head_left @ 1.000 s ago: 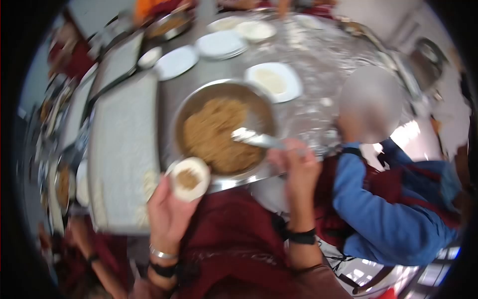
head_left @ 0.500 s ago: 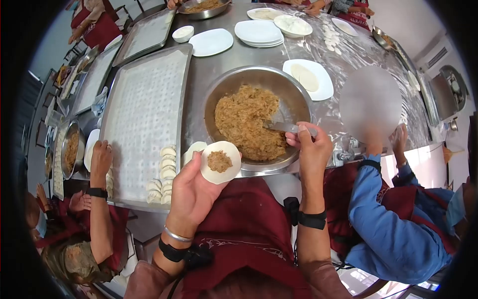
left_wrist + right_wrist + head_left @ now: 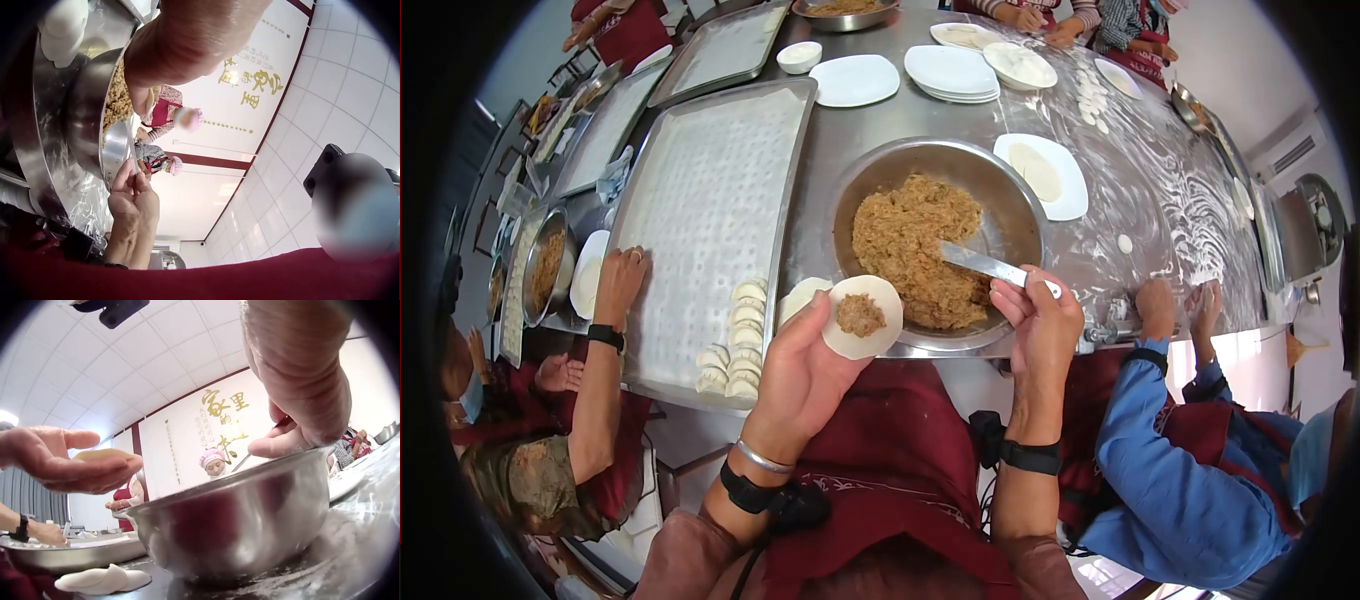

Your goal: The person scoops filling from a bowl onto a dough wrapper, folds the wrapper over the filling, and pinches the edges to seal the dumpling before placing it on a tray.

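My left hand (image 3: 805,375) holds a round dumpling wrapper (image 3: 885,335) on its fingers, the thumb at its edge. A small mound of brown filling (image 3: 860,314) sits at the wrapper's middle. My right hand (image 3: 1043,325) pinches the end of a flat metal spatula (image 3: 990,264), whose blade tip lies over the filling in a large steel bowl (image 3: 1020,195). In the right wrist view, the left hand (image 3: 75,459) is left of the bowl with the wrapper (image 3: 103,453) on its fingers. More pale wrappers (image 3: 800,296) lie on the table behind the left hand.
Left of the bowl is a big lined tray (image 3: 710,190) with several folded dumplings (image 3: 745,345) near its front corner. White plates (image 3: 855,80) stand behind. One plate (image 3: 1065,200) with wrappers sits right of the bowl. A person in a blue sleeve (image 3: 1160,450) works close on the right.
The spatula blade, at the filling half a second ago, has swung up and left with the right hand. The left hand still holds the filled wrapper. The head view has shifted.
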### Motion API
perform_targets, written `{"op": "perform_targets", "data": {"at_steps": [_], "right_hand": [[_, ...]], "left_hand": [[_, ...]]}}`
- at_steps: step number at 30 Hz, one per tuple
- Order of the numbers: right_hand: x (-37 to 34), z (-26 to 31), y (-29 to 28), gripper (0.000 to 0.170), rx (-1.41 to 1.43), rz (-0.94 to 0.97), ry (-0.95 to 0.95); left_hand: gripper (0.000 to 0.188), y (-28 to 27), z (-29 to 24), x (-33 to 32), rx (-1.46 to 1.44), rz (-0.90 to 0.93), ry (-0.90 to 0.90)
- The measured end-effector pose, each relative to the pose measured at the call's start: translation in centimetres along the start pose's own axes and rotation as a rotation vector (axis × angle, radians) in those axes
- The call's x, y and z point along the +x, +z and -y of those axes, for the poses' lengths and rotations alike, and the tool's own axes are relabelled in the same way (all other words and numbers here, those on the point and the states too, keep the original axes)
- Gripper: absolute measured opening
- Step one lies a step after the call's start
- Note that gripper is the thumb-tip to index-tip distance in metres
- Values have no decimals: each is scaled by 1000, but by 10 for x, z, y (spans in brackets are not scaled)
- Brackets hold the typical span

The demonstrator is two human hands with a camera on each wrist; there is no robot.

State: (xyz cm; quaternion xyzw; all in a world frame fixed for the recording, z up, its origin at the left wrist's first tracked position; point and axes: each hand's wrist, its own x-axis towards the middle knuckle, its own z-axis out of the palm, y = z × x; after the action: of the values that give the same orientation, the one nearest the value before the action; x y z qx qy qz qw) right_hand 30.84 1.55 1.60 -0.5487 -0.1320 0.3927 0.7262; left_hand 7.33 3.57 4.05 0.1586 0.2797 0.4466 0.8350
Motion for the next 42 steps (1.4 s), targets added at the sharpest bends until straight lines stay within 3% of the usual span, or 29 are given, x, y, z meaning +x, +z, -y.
{"op": "perform_targets", "data": {"at_steps": [3, 5, 10, 13, 15, 16, 20, 24, 26, 27, 29, 30, 36, 38, 42], "right_hand": [[-2, 5, -5, 21, 98, 19, 45], [-7, 7, -9, 22, 146, 74, 31], [-45, 20, 5, 24, 72, 187, -33], [-71, 12, 13, 21, -25, 258, -183], [-81, 8, 16, 18, -490, 404, -592], [-82, 10, 17, 14, -746, 458, -916], [-94, -2, 20, 22, -838, 679, -1107], [-97, 14, 17, 15, -823, 661, -1109], [-100, 12, 13, 20, -425, 404, -621], [-101, 15, 15, 20, -431, 400, -618], [-99, 23, 26, 26, -110, 245, -149], [-94, 22, 26, 22, -78, 248, -47], [-80, 14, 23, 20, -40, 273, 68], [-78, 11, 23, 20, -27, 275, 86], [-76, 9, 23, 20, -1, 273, 115]], "left_hand": [[48, 0, -1, 5, -12, -12, -5], [37, 1, -1, 7, -49, 20, 0], [44, 0, -4, 7, -54, 20, 0], [44, 2, -10, 4, -64, 51, 6], [45, 1, -12, 6, -59, 40, 27], [46, -1, -13, 7, -52, 58, 28], [48, -7, -20, 5, -53, 60, 43], [48, -10, -26, 0, -84, 34, 43], [48, -12, -28, -2, -85, 46, 32], [48, -13, -27, -3, -88, 45, 25], [49, -14, -25, -8, -43, 72, 13], [49, -14, -24, -10, -43, 71, 6], [45, -9, -24, -16, 36, 44, -30], [43, -11, -23, -16, 525, 114, 151], [44, -12, -25, -18, 248, 174, 76]]}}
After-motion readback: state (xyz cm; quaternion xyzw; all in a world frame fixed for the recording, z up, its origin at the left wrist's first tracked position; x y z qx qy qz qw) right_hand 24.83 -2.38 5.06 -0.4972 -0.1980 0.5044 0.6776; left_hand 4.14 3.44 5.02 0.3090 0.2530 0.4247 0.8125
